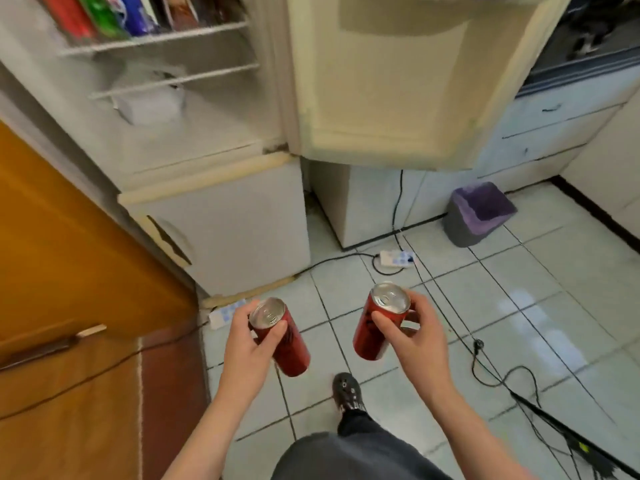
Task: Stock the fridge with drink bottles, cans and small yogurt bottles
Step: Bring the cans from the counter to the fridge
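The left grip [252, 337] curls its fingers around a slim red aluminium can [294, 355]. The right grip [412, 337] holds a second slim red can [367, 337]. Both cans are above the pale tiled floor [519, 278]. The open white fridge [214, 216] stands at 11 o'clock.

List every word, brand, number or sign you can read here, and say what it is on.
No text is readable.
Dark print on the left can: too blurred.
Dark print on the right can: too blurred.
Coloured labels on the shelf bottles: too blurred.

Two red cans [289, 337] [375, 329] with silver tops, purple-lined grey bin [478, 213], orange door [69, 254]
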Demonstrator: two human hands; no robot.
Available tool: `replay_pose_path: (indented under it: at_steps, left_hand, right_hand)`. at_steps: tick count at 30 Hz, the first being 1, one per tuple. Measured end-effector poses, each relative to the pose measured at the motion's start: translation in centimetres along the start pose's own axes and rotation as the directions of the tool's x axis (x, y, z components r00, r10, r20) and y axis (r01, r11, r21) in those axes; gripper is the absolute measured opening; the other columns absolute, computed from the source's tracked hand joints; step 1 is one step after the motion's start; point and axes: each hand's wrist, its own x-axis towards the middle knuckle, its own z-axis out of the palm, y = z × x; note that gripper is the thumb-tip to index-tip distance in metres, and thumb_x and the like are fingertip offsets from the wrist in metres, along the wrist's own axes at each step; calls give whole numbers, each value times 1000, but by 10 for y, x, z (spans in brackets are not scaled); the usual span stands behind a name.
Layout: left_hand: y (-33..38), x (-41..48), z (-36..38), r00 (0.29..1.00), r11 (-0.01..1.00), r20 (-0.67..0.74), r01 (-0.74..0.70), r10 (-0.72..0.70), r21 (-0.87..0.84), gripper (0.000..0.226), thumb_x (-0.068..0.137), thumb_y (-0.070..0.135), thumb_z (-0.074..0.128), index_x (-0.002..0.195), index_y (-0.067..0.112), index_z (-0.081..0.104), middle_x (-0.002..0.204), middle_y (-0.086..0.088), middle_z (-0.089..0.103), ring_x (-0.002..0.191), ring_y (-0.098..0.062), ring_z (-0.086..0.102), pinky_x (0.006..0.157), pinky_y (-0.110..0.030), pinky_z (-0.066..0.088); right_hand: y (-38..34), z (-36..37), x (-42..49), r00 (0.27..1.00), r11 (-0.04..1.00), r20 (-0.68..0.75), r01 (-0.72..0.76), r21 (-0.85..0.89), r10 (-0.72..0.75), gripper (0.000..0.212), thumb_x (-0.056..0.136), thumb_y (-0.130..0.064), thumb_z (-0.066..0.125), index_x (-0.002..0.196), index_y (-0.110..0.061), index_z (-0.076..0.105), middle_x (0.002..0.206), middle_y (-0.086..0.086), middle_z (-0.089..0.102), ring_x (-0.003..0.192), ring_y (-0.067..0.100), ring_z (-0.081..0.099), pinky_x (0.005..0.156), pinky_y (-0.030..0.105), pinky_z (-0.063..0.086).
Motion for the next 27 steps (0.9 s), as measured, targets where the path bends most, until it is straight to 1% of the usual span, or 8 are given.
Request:
replay_pose_path:
  at_steps: [4,7,11,14,16,20,24,27]
  left_hand:
    - [27,69,-35,985,999,-167,-33,39,41,43,86,14,67,115,35,44,110,24,49,100,15,49,75,-7,41]
    - [35,107,-63,957,998,-288,-17,34,60,45,86,14,67,121,30,42,111,23,48,97,24,46,70,3,38]
    - [30,147,-104,910,996,-415,36,1,80,52,86,20,68,127,34,40,113,32,46,104,15,47,81,-4,38]
    - [14,177,-134,869,992,-491,103,-56,69,59,85,23,68,137,27,41,121,21,47,112,0,46,92,-18,41]
    - [6,199,-154,847,990,-527,123,-70,67,62,85,24,68,140,26,39,123,20,45,114,-3,44,92,-21,40]
    - [1,252,-197,853,994,-521,74,-20,83,55,86,25,66,135,32,41,121,21,47,113,-3,45,85,-15,38]
    - [12,310,-236,896,990,-438,-18,77,138,42,88,23,63,126,31,48,122,13,55,110,-6,50,88,-21,44]
    - [30,347,-256,913,988,-386,-86,129,128,40,88,26,62,124,35,47,121,15,55,111,-6,51,90,-21,45]
  right_hand:
    - [-40,49,89,978,993,170,121,-1,-119,53,71,-32,77,119,-33,55,113,-18,59,104,5,56,81,27,51]
    - [-63,91,136,950,985,265,171,10,-167,50,71,-33,77,112,-45,51,109,-25,57,103,1,55,80,24,49]
    - [-77,153,174,929,989,340,147,28,-148,51,72,-30,78,115,-39,52,108,-24,58,102,-8,54,73,11,47]
    - [-83,204,192,917,990,374,141,21,-139,47,72,-28,77,110,-43,53,105,-25,59,96,-17,52,67,1,43]
    - [-89,236,201,913,992,390,129,5,-121,47,73,-30,76,111,-41,53,105,-23,59,95,-13,53,67,2,44]
    - [-114,299,230,913,988,385,152,-7,-138,47,78,-29,72,121,-31,52,110,-18,59,100,-4,54,70,11,45]
    - [-161,354,266,886,974,411,224,26,-214,38,83,-27,67,111,-46,48,101,-27,59,98,-14,52,70,8,45]
    - [-196,379,287,885,956,370,291,39,-285,40,84,-26,67,112,-47,48,105,-25,60,99,-11,54,72,5,45]
